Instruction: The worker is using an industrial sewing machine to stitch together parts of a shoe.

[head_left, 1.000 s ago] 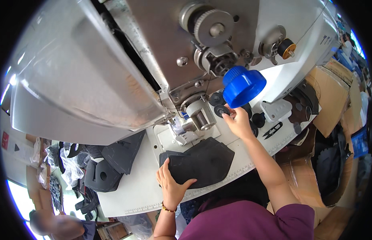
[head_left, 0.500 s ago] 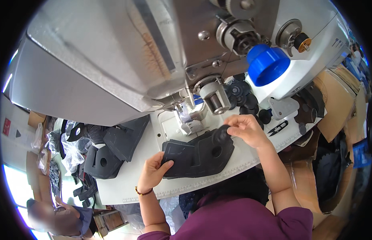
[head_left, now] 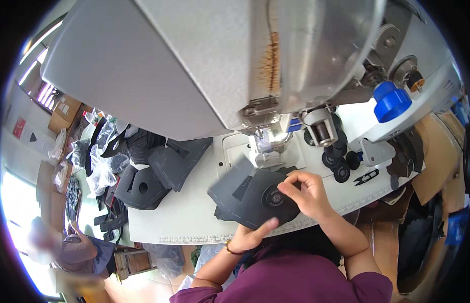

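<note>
Two or more dark grey foam-like panels (head_left: 243,208) with a notch and pale stitch-mark lines lie over the white table in front of a sewing machine. My left hand (head_left: 251,237) grips their near edge, thumb on top and fingers hidden beneath. A round black disc (head_left: 274,196) with a ringed emblem rests on the upper panel, covering the spot where other panels show a hole. My right hand (head_left: 309,196) pinches the disc's right edge between thumb and forefinger. Behind the panels sits the machine's presser area (head_left: 265,154).
The grey machine head (head_left: 144,65) hangs over the far side, with a blue cap (head_left: 391,102) to its right. Several black discs (head_left: 341,170) and black thread snips (head_left: 366,177) lie right. More panels (head_left: 142,188) are stacked left. A person (head_left: 78,247) works at far left.
My left hand has slid right along the panels' near edge. The panels have turned and come nearer, and the disc now lies flat on them. My view has shifted too.
</note>
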The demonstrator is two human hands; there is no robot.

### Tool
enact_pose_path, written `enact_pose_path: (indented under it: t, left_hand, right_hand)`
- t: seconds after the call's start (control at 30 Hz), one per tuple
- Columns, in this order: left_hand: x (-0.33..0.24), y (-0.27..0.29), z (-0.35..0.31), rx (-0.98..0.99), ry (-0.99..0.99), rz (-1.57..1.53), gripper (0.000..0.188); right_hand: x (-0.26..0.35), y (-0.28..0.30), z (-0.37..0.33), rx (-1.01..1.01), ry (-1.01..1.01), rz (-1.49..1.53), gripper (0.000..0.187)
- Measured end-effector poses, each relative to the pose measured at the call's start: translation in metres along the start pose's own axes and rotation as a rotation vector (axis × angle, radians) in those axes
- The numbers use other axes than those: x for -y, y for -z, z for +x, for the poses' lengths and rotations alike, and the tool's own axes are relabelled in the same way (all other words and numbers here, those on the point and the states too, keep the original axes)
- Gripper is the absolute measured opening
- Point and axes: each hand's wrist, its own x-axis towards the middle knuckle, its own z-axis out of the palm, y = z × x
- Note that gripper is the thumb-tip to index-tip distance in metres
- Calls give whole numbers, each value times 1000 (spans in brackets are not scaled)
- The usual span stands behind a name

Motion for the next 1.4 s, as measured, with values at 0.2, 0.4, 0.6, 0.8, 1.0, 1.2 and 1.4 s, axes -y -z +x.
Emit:
enact_pose_path:
  t: [0.2, 0.4, 0.6, 0.8, 1.0, 1.2, 1.4]
  left_hand:
    - [-3, 8, -9, -457, -33, 185, 32]
    - [-10, 3, -13, -284, -65, 91, 38]
    - [-10, -7, -9, -430, -28, 21, 31]
    - [-8, -9, 5, -534, 43, 73, 29]
    - [-16, -3, 15, -575, -73, 125, 33]
    - [-26, -12, 17, -509, -197, 357, 38]
    - [-30, -8, 14, -437, -93, 111, 39]
  right_hand:
    - [16, 28, 8, -140, -116, 4, 13]
    - [19, 21, 10, -47, -236, -33, 18]
    - [27, 12, 9, -71, -196, -186, 14]
    - [12, 14, 10, 218, -229, 138, 18]
    - [29, 11, 17, 240, -406, 640, 39]
    - [39, 6, 19, 231, -220, 84, 28]
    - [48, -5, 19, 150, -126, 54, 32]
